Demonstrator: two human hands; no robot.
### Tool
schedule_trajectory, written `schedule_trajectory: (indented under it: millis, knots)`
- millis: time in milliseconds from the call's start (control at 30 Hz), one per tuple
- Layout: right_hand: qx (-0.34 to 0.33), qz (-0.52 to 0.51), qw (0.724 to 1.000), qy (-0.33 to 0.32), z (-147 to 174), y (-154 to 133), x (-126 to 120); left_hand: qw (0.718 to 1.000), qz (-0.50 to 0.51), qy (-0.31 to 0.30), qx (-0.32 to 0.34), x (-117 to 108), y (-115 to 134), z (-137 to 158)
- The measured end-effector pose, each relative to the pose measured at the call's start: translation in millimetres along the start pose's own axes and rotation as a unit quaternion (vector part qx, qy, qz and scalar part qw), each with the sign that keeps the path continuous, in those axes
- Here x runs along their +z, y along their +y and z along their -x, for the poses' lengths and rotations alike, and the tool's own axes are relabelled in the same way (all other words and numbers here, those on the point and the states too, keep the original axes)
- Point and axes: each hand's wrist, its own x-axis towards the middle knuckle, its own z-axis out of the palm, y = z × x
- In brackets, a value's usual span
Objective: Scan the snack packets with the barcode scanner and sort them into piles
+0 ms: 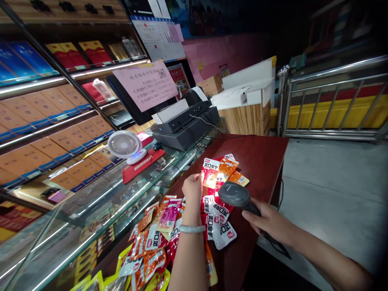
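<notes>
My left hand [193,188], with a pale bangle at the wrist, is closed on the edge of a red and white snack packet [210,173]. It holds the packet over a spread of similar packets. My right hand [266,222] grips the handle of a black barcode scanner [234,194], whose head points left towards the packets. Below the scanner lie more red and white packets [224,234], and orange packets [239,178] lie behind it. Left of my left forearm is a larger heap of orange, white and yellow packets [151,262], with a purple packet [169,214] on top.
The packets lie on a dark red wooden tabletop [257,157] beside a glass display counter [91,230]. On the counter stand a small white fan [125,144], a monitor with a pink sign [147,85] and a black cash drawer [184,129]. A metal railing [327,101] stands at right.
</notes>
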Motion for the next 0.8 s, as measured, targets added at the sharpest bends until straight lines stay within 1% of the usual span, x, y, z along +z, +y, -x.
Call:
schedule_trajectory:
  millis: [100,133,167,233,333,433,567,633,800]
  knots:
    - [0.002,-0.010,1.000,0.010,1.4,0.5,0.3,0.997,0.068,-0.030,0.024,1.5,4.4,3.0]
    - [0.003,-0.013,1.000,0.012,1.8,0.7,0.2,0.996,0.071,-0.044,0.031,2.1,5.9,5.0]
    - [0.004,-0.017,1.000,0.013,2.1,1.0,-0.2,0.996,0.056,-0.061,0.036,2.7,7.6,7.7]
    - [0.002,-0.026,1.000,0.015,2.6,1.4,-2.0,0.994,-0.024,-0.099,0.050,3.6,12.1,14.9]
    - [-0.006,-0.032,0.999,0.019,3.2,1.9,-8.5,0.972,-0.149,-0.164,0.080,5.2,22.8,26.3]
    - [-0.005,-0.027,1.000,0.013,3.7,2.5,-18.7,0.956,-0.194,-0.202,0.082,8.1,40.1,30.3]
    - [-0.003,-0.032,0.999,-0.006,3.8,3.5,-31.5,0.947,-0.220,-0.222,0.074,13.4,66.7,23.6]
    - [-0.005,-0.037,0.999,-0.010,3.6,4.0,-36.4,0.945,-0.223,-0.227,0.071,18.0,76.0,20.0]
    - [-0.001,-0.053,0.999,-0.014,2.4,5.7,-47.0,0.959,-0.200,-0.189,0.072,38.3,85.9,8.7]
